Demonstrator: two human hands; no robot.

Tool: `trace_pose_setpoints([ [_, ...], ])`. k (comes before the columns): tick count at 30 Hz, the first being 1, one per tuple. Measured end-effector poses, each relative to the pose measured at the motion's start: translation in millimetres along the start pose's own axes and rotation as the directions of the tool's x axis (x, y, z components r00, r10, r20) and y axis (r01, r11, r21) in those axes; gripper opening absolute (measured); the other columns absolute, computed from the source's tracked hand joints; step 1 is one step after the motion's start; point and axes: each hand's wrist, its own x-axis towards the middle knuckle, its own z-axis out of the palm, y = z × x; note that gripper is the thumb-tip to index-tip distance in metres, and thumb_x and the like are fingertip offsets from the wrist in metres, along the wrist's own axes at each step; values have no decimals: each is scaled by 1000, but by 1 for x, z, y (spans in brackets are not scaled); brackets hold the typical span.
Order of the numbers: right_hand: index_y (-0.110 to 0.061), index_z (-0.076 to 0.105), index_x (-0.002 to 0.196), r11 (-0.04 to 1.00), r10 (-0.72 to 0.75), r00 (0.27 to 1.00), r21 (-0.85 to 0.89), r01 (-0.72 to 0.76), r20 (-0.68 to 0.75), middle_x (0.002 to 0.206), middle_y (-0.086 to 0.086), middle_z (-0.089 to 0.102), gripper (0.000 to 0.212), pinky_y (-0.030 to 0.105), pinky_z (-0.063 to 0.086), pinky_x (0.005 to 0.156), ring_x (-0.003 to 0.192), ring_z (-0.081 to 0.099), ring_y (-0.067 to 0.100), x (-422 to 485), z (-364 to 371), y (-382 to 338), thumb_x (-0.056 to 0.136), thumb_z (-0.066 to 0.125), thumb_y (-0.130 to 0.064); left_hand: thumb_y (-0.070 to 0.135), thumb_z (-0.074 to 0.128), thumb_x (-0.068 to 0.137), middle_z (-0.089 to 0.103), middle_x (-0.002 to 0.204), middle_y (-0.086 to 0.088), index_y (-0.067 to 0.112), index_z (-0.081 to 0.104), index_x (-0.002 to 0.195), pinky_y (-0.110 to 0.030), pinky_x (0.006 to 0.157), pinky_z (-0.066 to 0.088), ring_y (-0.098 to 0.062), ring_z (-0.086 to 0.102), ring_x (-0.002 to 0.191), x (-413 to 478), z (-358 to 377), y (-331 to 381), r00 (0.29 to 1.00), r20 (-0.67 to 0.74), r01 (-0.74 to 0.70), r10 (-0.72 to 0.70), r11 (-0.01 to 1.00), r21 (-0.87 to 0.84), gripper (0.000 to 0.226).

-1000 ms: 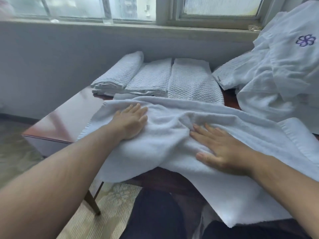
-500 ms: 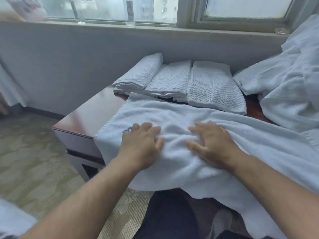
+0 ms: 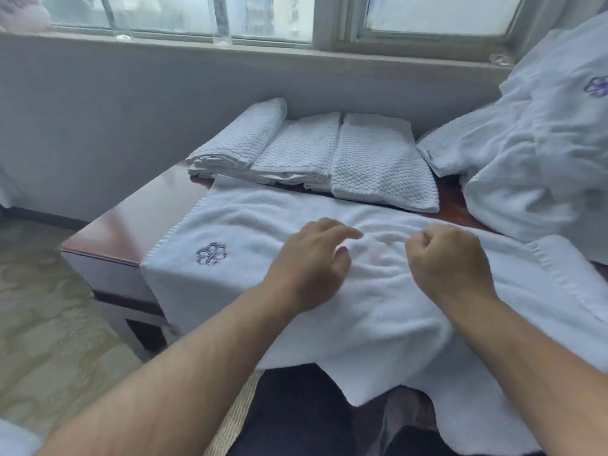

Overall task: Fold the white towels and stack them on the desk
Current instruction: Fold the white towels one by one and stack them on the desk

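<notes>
Right hand (image 3: 449, 258): fingers (image 3: 424, 240) curled tight, tips hidden, apparently nipping a raised ridge of the towel (image 3: 378, 307). Left hand (image 3: 309, 263): fingers (image 3: 339, 230) loosely bent, apart, blurred, over the same ridge, gripping nothing. The towel lies spread under both palms, its near edge hanging off the desk (image 3: 138, 218). Folded towels (image 3: 371, 162) sit in a row beyond the fingertips. Step, likely: gathering the middle for a first fold. Next calls for a matching left pinch and an even lift.
</notes>
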Motion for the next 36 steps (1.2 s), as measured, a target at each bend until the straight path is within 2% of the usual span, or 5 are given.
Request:
trace_pose_setpoints([
  [10, -9, 15, 160, 662, 711, 681, -491, -566, 173, 167, 22, 5, 82, 54, 5, 123, 152, 3, 42, -15, -65, 141, 99, 23, -63, 60, 31, 96, 37, 153, 4, 35, 45, 140, -45, 109, 26, -23, 28, 140, 50, 114, 94, 956, 271, -188, 114, 947, 262, 52],
  [15, -21, 35, 155, 787, 518, 841, -473, -396, 157, 162, 10, 29, 67, 51, 20, 119, 147, 22, 38, 9, -75, 179, 99, 29, -57, 67, 24, 94, 23, 161, 2, 39, 28, 149, -46, 112, 17, -24, 20, 143, 44, 110, 87, 939, 329, -200, 102, 939, 279, 62],
  [20, -9, 58, 69, 906, 234, 965, -333, -261, -119, 76, 4, 55, 29, 35, 35, 70, 93, 53, 35, 6, -55, 163, 93, 47, -23, 70, 33, 85, 43, 137, 1, 41, 47, 136, -48, 99, 29, -25, 36, 123, 51, 94, 101, 931, 363, -195, 47, 903, 382, 61],
  [27, -2, 24, 154, 567, 773, 634, -426, -705, -20, 161, 27, 14, 88, 57, 16, 117, 150, 9, 41, 16, -65, 191, 92, 30, -64, 68, 35, 96, 16, 166, 0, 43, 27, 153, -45, 122, 13, -21, 11, 152, 93, 115, 115, 848, 484, -357, 217, 908, 219, 63],
  [36, -16, 69, 108, 826, 326, 906, -385, -411, -268, 110, 8, 60, 27, 41, 39, 86, 108, 52, 33, 31, -74, 209, 92, 54, -32, 74, 21, 94, 2, 169, 6, 45, 13, 156, -45, 123, 4, -16, 1, 154, 90, 134, 106, 859, 483, -309, 166, 922, 233, 69],
])
